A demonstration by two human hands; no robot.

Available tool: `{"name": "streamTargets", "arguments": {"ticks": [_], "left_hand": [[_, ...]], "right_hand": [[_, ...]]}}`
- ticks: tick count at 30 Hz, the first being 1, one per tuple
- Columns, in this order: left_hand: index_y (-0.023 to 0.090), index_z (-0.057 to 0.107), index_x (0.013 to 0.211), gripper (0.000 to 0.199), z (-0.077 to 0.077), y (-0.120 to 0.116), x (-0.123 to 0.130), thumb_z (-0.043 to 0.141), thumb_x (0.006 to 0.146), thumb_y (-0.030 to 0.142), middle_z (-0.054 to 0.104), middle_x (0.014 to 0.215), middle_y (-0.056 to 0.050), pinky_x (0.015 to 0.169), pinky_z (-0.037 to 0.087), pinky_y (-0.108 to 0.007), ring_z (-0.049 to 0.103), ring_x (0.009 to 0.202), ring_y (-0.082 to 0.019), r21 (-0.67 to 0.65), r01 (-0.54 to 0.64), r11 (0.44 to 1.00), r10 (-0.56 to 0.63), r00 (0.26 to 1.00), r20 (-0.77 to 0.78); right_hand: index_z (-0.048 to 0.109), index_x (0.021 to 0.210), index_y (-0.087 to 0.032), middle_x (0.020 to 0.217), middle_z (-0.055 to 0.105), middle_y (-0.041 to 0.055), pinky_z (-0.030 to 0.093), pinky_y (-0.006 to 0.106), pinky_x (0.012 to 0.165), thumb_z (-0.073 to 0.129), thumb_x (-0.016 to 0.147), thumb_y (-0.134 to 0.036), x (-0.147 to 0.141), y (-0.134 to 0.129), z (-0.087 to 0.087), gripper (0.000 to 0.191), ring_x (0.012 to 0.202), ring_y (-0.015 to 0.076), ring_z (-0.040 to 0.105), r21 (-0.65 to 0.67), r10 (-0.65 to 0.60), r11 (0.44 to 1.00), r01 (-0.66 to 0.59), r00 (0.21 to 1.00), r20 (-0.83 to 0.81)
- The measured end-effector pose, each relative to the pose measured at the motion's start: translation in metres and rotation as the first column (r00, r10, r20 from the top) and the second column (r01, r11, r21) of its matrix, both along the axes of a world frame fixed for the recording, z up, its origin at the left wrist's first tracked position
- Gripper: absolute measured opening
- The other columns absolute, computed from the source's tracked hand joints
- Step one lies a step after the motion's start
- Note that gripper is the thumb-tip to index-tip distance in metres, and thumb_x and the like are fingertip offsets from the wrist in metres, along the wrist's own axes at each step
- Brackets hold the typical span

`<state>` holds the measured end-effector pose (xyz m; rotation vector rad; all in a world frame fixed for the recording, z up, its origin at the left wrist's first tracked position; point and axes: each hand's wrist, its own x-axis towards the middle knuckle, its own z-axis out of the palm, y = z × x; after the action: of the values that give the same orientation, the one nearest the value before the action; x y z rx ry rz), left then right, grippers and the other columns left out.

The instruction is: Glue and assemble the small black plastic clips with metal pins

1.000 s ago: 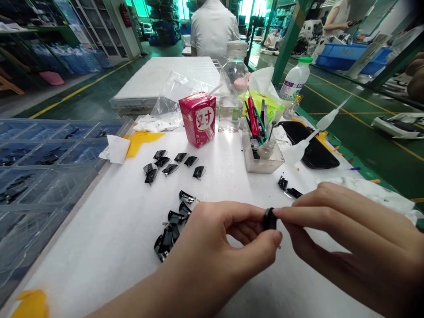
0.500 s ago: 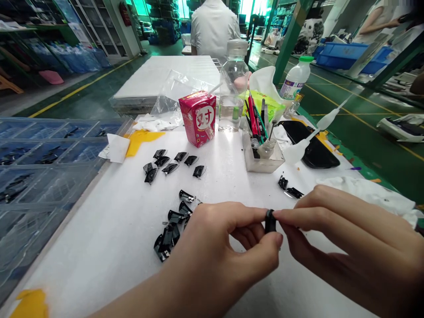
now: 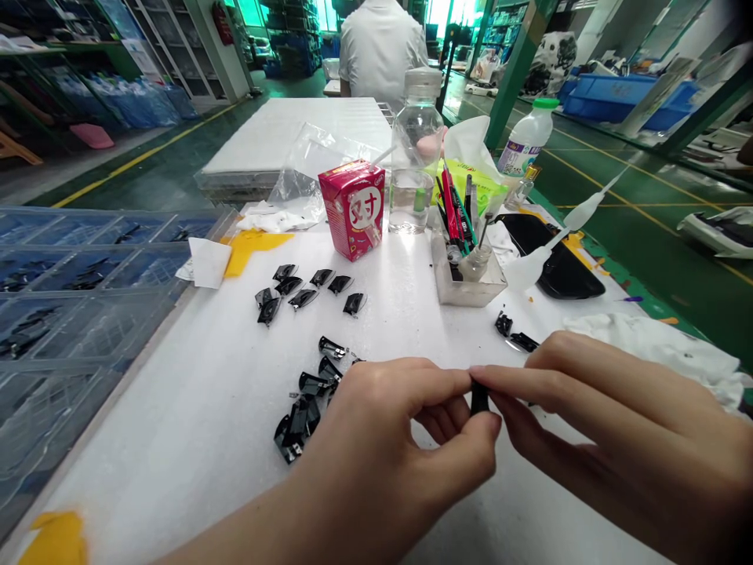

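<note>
Between thumb and forefinger, my left hand [image 3: 405,439] pinches a small black part [image 3: 479,399] above the white table [image 3: 194,424]. My right hand [image 3: 612,424] has its fingertips on the top and right side of that same part, with its fingers pressed together. Left of my left hand lies a pile of black parts with metal bits [image 3: 300,424], partly hidden by the hand. Farther back, several black pieces with clear film [image 3: 303,299] are spread on the table. Two small black pieces [image 3: 522,341] lie just beyond my right hand.
A compartment tray [image 3: 64,314] runs along the left. Behind the pieces stand a red drink carton [image 3: 354,212], a clear bottle [image 3: 412,188] and a tool box [image 3: 471,290]. A black dish [image 3: 568,271] and white cloth [image 3: 659,345] lie right. A person [image 3: 382,51] sits beyond.
My right fingertips have moved slightly left, over the top of the black part, covering more of it. My left hand keeps its pinch almost unmoved.
</note>
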<state>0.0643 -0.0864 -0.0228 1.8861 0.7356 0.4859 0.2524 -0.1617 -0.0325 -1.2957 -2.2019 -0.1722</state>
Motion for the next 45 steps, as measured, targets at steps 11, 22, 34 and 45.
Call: {"name": "streamTargets", "arguments": {"ticks": [11,22,34,45], "left_hand": [[0.018,0.070,0.070,0.019,0.000,0.001,0.000,0.064,0.088,0.015,0.067,0.065,0.004,0.061,0.045,-0.021,0.061,0.061,-0.010,0.025,0.026,0.999,-0.026,1.000,-0.004],[0.018,0.074,0.077,0.019,-0.002,0.000,-0.001,0.061,0.090,0.016,0.075,0.074,0.001,0.065,0.048,-0.023,0.066,0.066,-0.012,0.049,0.076,0.996,-0.075,0.997,-0.024],[0.020,0.078,0.090,0.014,0.002,0.000,0.003,0.064,0.089,0.019,0.072,0.075,0.003,0.067,0.050,-0.020,0.065,0.072,-0.013,-0.325,0.019,0.945,-0.008,0.999,0.035],[0.017,0.072,0.089,0.006,0.001,0.011,0.004,0.070,0.089,0.022,0.073,0.071,0.003,0.066,0.051,-0.017,0.067,0.071,-0.010,-0.619,-0.093,0.780,0.154,0.987,0.046]], "right_hand": [[0.067,0.095,-0.013,0.069,0.057,0.0019,0.040,0.025,0.053,0.047,0.106,-0.015,-0.002,0.003,0.001,0.023,0.059,0.0126,0.050,0.035,-0.010,0.999,0.010,1.000,0.003],[0.059,0.092,-0.018,0.068,0.058,0.0018,0.037,0.025,0.056,0.047,0.103,-0.011,-0.002,0.002,0.001,0.018,0.059,0.0132,0.051,0.039,-0.039,0.999,0.037,0.998,0.045],[0.041,0.067,-0.022,0.060,0.040,-0.0040,0.031,0.026,0.049,0.054,0.096,-0.011,-0.002,0.002,0.005,0.034,0.049,0.0089,0.035,-0.034,-0.048,0.998,0.046,0.998,-0.051],[0.036,0.080,-0.024,0.058,0.049,-0.0087,0.033,0.022,0.047,0.031,0.112,-0.037,0.000,-0.005,0.003,0.035,0.046,0.0076,0.046,-0.307,0.130,0.944,-0.122,0.991,0.008]]}}
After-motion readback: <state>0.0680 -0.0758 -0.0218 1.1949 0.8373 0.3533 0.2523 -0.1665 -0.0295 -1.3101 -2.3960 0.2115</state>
